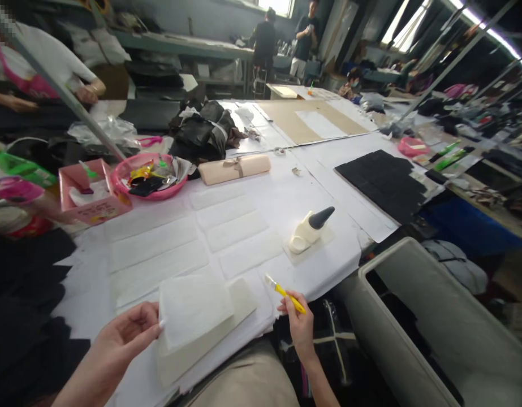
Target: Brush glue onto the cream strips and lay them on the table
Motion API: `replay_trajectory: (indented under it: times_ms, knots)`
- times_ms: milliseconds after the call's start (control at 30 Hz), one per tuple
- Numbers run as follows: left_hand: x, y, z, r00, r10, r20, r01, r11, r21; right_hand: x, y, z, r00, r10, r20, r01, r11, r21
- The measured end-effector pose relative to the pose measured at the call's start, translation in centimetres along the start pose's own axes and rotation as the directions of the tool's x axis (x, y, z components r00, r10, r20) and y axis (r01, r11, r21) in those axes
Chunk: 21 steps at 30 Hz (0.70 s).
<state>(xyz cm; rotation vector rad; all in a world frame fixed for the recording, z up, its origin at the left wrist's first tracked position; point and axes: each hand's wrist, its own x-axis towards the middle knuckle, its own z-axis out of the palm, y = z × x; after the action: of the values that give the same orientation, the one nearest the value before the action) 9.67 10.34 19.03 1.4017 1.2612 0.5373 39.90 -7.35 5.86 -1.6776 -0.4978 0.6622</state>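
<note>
My left hand [131, 333] pinches the left edge of a thin white sheet [195, 308] between thumb and fingers. Beneath that sheet lies a greyish-white panel [244, 302], partly covered. In my right hand [300, 322] is a brush with a yellow handle [295, 302], its pale bristles pointing up and left over the table. Several pale rectangular strips [237, 230] lie flat in two columns on the white-covered table [303, 186]. Beyond the brush stands a cream-coloured bottle with a black tip [307, 230], resting on a small pale sheet.
A pink basin [148, 175] of small items and a pink box [93, 192] stand at left. Black pieces lie at far left [27, 305] and on the right [379, 178]. A grey bin [413, 254] stands right of the table. Other people are in the background.
</note>
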Motion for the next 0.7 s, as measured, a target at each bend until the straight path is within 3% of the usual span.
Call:
replay_trajectory:
  times_ms: [167,433,567,700]
  knots:
    - [7.4,8.8,4.8,0.982,0.158,0.103,-0.161,0.987,0.017,1.0,1.6,-1.8,0.997,0.073,0.028,-0.075,0.991,0.112]
    - [22.2,19.9,16.2,0.921,0.378,0.096,-0.358,0.918,-0.171,2.4,1.3,-3.1,0.982,0.172,-0.073,-0.152,0.963,0.224]
    - [29.4,22.4,20.3,0.886,0.464,-0.006,-0.446,0.848,-0.285,3.4,1.9,-4.1,0.963,0.228,-0.142,-0.198,0.960,0.200]
    - [35.5,21.6,22.1,0.902,0.425,-0.078,-0.428,0.859,-0.281,4.5,3.1,-5.1,0.932,0.294,-0.213,-0.249,0.944,0.215]
